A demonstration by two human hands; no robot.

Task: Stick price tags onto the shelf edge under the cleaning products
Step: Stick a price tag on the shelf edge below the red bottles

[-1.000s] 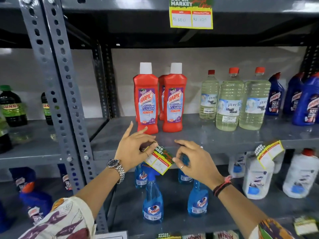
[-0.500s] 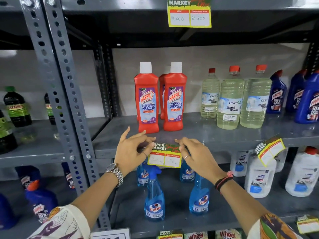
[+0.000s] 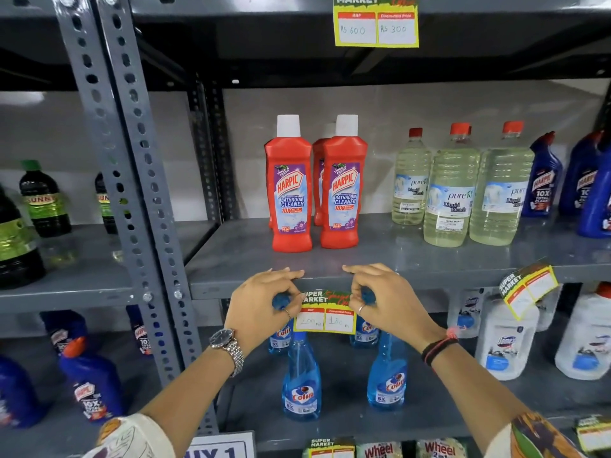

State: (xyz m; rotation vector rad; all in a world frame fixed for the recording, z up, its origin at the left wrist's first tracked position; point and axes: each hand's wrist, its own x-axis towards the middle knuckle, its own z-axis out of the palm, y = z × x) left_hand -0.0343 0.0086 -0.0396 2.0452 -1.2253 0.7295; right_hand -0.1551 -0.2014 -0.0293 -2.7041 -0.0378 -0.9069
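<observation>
Since the frame a second back, the yellow-and-green paper price tag (image 3: 325,314) has swung from a tilt to level and risen against the front lip of the grey metal shelf (image 3: 429,279), just below the two red plastic bathroom-cleaner bottles (image 3: 291,190). The left hand (image 3: 264,307) pinches the tag's upper left corner, thumb and forefinger closed on it; the right hand (image 3: 388,300) pinches the upper right corner the same way. The tag's long axis runs along the shelf edge, its top strip under both grips and its lower half hanging free below the lip. Both hands sit equally near, one at each end. The next move probably calls for pressing that top strip flat against the lip.
</observation>
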